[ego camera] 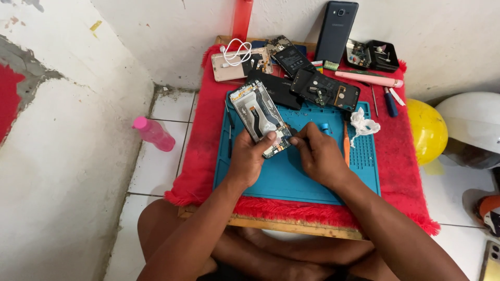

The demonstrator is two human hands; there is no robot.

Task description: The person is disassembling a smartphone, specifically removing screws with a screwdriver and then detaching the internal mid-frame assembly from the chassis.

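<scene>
Left hand [249, 156] grip closed round near end of opened phone [260, 117], held tilted above blue mat [291, 179] on desk. Right hand [320, 156] pinches something small, probably tool, at phone's near corner. Phone light, rigid, fragile inside: hold by frame edges.

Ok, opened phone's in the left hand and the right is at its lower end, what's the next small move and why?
Probably keep the left hand steady and ease the right hand's fingertips in at the lower end of the opened phone. The phone is tilted above the blue mat, gripped from one side only, and the right fingers pinch something too small to make out, so a small, slow move looks safest.
</scene>
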